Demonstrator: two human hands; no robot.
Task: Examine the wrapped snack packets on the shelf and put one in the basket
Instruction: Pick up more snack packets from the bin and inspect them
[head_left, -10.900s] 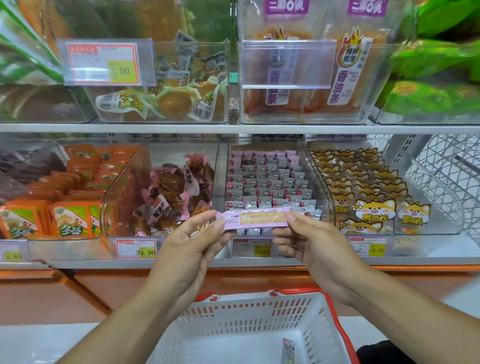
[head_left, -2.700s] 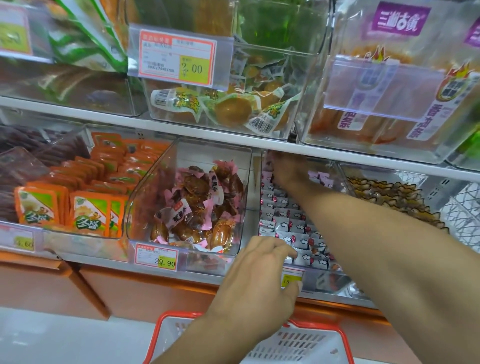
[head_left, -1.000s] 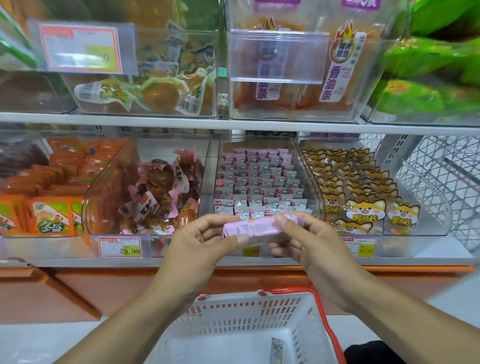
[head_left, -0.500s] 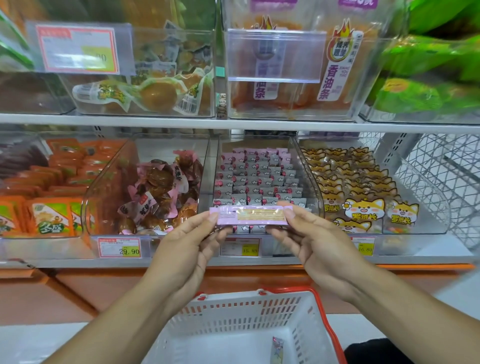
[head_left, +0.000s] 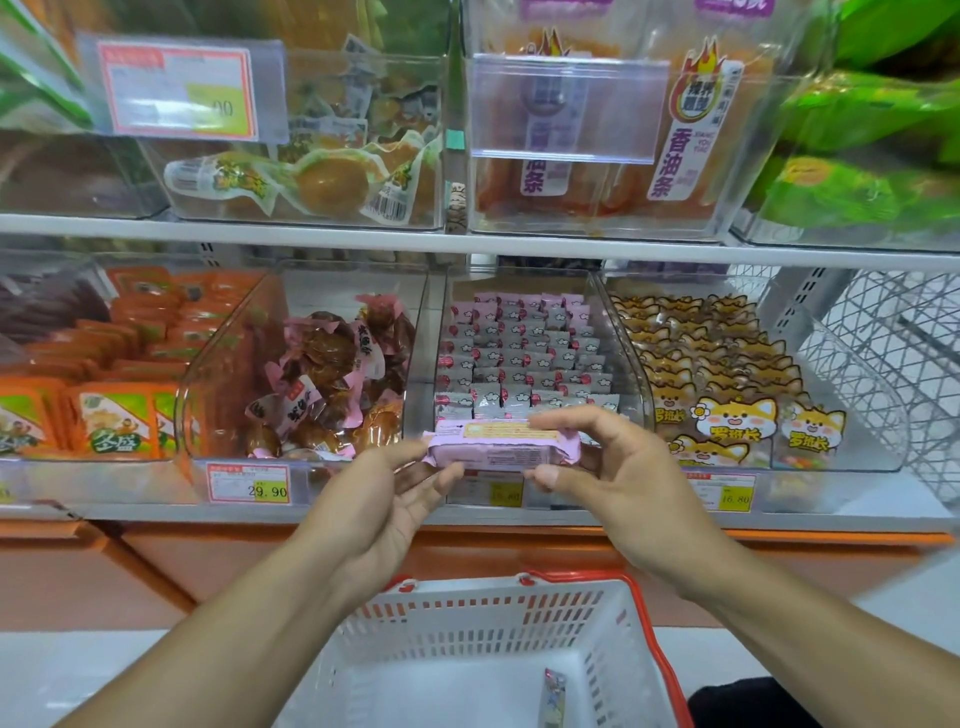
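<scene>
At centre frame, above the basket (head_left: 644, 613), the left hand (head_left: 384, 499) and right hand (head_left: 618, 467) pinched the pink snack packet (head_left: 501, 449) by its ends — examining it; the next move likely called for lowering it into the basket.

- One view only, from a wide-angle camera worn on the person's head.
- It faces forward and down, square onto the shelf (head_left: 467, 244) of clear bins, close by.
- The basket (head_left: 644, 618) sits at the bottom edge, below both forearms.
- Straight lines bow towards the frame edges.
</scene>
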